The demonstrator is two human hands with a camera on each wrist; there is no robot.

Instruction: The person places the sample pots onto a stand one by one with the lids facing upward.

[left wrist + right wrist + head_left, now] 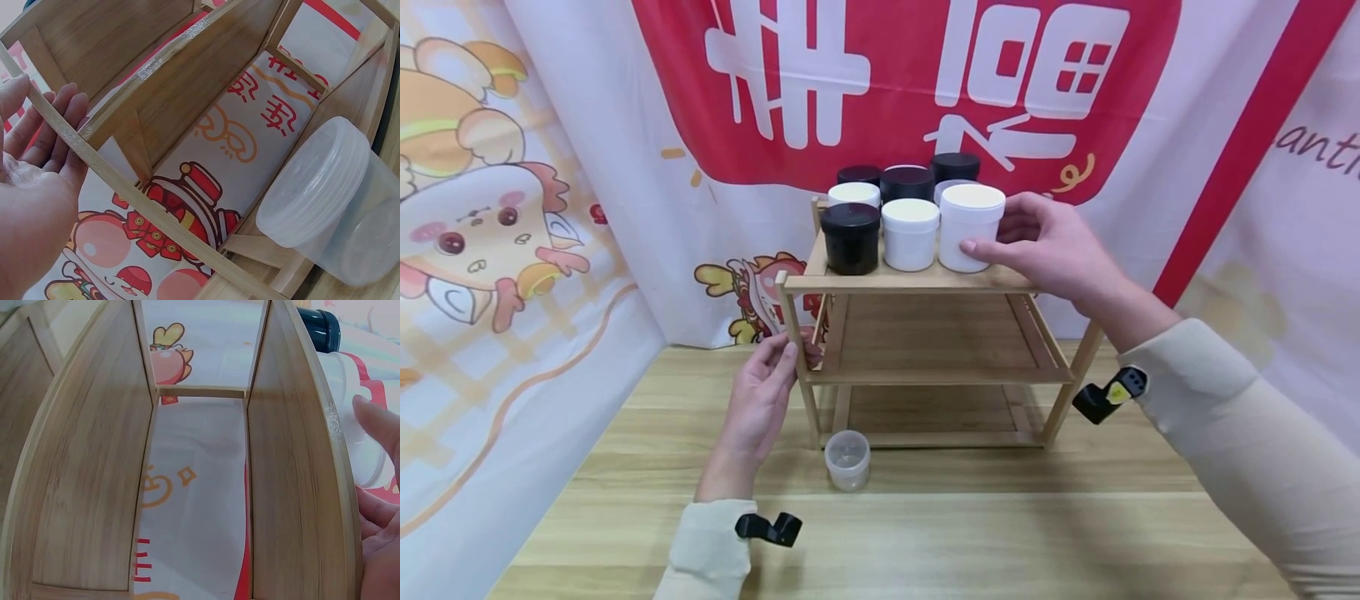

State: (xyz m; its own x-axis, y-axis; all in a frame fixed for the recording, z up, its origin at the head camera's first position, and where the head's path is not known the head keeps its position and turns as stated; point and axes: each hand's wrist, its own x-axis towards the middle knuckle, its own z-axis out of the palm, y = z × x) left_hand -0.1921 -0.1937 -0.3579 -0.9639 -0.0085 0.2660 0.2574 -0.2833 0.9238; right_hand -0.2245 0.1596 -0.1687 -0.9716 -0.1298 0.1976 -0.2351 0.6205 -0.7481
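Observation:
At the right end of the front row on a wooden rack (pixel 940 377), my right hand (pixel 1060 246) grips a white lidded jar (pixel 967 229), thumb in front and fingers behind. Whether the jar touches the top board, I cannot tell. Beside it stand another white jar (pixel 910 236) and a black jar (pixel 852 240). My left hand (pixel 758 396) holds the rack's left front post; in the left wrist view, the thumb and fingers lie on either side of this wooden post (pixel 59 122). A clear plastic jar (pixel 847 461) stands on the table before the rack.
Several more jars stand behind the front row, including a black-lidded one (pixel 957 166) at the back right. The rack has two lower shelves (pixel 936 333) under the top board. A printed cloth (pixel 760 225) hangs behind the wooden table (pixel 970 533).

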